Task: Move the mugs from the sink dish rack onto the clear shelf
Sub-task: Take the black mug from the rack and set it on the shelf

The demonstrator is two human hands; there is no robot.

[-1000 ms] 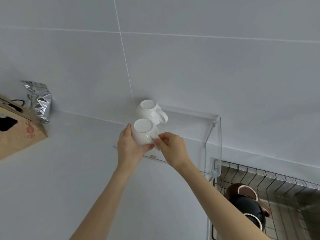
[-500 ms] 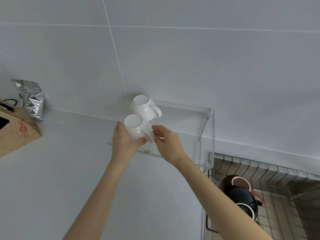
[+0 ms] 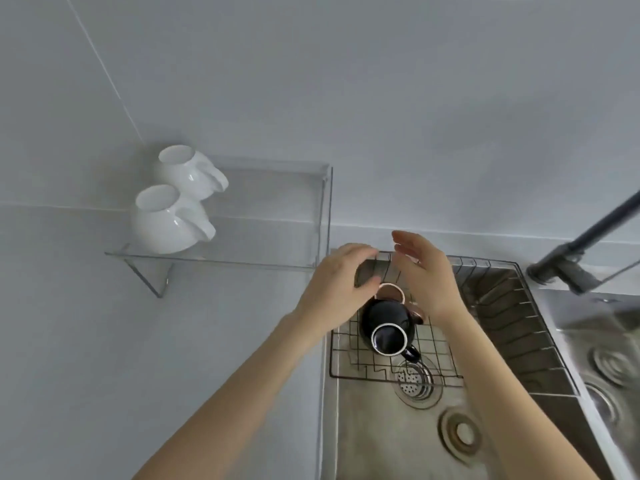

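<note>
Two white mugs stand on the clear shelf [image 3: 263,251]: the front white mug [image 3: 162,223] near its front left edge, the back white mug [image 3: 187,171] behind it by the wall. In the black wire dish rack [image 3: 388,368] over the sink sits a black mug [image 3: 386,327], and behind it a brown mug [image 3: 391,292], mostly hidden by my hands. My left hand [image 3: 336,289] and my right hand [image 3: 426,275] hover over the brown mug, one on each side, fingers apart and holding nothing.
A steel sink [image 3: 398,438] with a drain strainer [image 3: 415,382] lies under the rack. A second basin [image 3: 609,358] is at the right, with a dark faucet [image 3: 585,251] above it. White counter spreads to the left, tiled wall behind.
Both hands let go of the front white mug, which now stands on the shelf, and moved right and down to the rack. The view swung right toward the sink.
</note>
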